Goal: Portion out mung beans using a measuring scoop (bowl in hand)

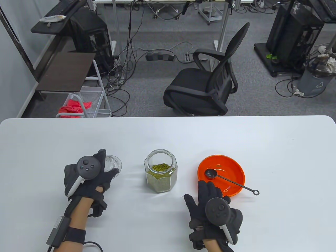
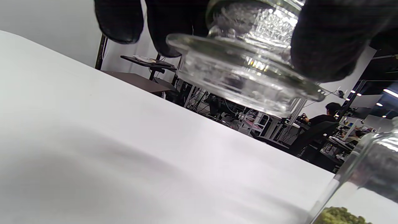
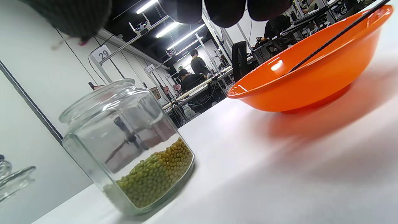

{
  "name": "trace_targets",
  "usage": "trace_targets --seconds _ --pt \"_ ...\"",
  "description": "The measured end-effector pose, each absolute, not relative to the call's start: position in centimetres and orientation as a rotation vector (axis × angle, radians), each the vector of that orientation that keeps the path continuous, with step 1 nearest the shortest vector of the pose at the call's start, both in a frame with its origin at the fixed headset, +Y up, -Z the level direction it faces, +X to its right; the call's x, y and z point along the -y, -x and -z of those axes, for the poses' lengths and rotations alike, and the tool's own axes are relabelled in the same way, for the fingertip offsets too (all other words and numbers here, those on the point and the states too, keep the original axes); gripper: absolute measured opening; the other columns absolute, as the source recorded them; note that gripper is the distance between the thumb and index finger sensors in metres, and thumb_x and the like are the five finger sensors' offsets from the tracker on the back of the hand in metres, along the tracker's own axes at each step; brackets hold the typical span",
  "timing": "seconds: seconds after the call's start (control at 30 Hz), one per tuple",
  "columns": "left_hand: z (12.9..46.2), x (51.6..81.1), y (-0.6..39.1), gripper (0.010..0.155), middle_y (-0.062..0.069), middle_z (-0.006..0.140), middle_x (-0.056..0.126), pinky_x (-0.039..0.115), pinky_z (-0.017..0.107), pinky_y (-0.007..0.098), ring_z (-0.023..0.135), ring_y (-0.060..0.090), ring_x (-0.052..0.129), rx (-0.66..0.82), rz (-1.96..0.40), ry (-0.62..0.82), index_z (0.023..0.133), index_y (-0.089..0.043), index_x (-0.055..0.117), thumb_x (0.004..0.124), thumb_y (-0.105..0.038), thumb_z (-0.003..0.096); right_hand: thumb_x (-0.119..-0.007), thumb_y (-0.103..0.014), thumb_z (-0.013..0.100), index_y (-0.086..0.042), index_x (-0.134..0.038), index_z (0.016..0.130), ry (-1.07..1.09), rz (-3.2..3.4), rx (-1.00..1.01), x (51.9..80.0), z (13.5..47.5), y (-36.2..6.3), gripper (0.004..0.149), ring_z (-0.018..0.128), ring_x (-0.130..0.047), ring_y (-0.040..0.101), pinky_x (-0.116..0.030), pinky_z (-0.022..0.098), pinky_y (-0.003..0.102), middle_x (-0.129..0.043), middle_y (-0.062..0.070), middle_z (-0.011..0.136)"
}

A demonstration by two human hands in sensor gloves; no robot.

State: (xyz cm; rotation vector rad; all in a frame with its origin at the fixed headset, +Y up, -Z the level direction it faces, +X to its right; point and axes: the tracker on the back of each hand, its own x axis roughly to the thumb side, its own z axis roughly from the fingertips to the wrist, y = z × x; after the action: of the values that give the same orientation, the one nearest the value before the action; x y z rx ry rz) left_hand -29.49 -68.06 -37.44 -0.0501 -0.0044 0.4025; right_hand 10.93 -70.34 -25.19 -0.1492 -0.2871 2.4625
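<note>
An open glass jar (image 1: 160,170) partly filled with green mung beans stands at the table's middle. Left of it, my left hand (image 1: 106,166) grips the jar's glass lid (image 1: 113,162); the left wrist view shows the lid (image 2: 245,68) pinched between my fingers (image 2: 323,46) just above the table. An orange bowl (image 1: 225,164) sits to the right with a black measuring scoop (image 1: 227,179) lying in it, handle over the right rim. My right hand (image 1: 198,191) hovers with straight fingers by the bowl's near-left rim, holding nothing. The right wrist view shows the jar (image 3: 130,146) and the bowl (image 3: 311,74).
The white table (image 1: 275,147) stretches wide around these objects. Beyond its far edge stand a black office chair (image 1: 207,86), a wire cart (image 1: 89,102) with red cloth, and cables on the floor.
</note>
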Motion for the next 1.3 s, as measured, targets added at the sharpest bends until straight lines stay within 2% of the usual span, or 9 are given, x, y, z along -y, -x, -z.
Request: trace_targets --seconds 0.67,1.3 --pt "37.0 72.6 33.0 0.088 0.000 0.114 0.044 0.057 0.074 0.065 0.106 0.043 0.059 -0.112 -0.333 0.183 0.115 -0.026 0.033 0.079 -0.061 0.0481 -0.078 -0.051 0.044 -0.010 -0.059 0.104 0.184 -2.476 0.296 70.4 25.2 -11.0 0.075 0.098 -0.053 0.056 -0.029 0.063 0.081 -0.054 0.025 0.107" --pt "36.8 74.6 34.7 0.087 0.002 0.114 0.045 0.056 0.074 0.066 0.106 0.045 0.059 -0.163 -0.333 0.279 0.115 -0.026 0.035 0.080 -0.060 0.0483 -0.078 -0.051 0.044 -0.010 -0.059 0.104 0.199 -2.471 0.285 70.4 25.2 -11.2 0.075 0.098 -0.053 0.056 -0.028 0.063 0.081 -0.054 0.025 0.106"
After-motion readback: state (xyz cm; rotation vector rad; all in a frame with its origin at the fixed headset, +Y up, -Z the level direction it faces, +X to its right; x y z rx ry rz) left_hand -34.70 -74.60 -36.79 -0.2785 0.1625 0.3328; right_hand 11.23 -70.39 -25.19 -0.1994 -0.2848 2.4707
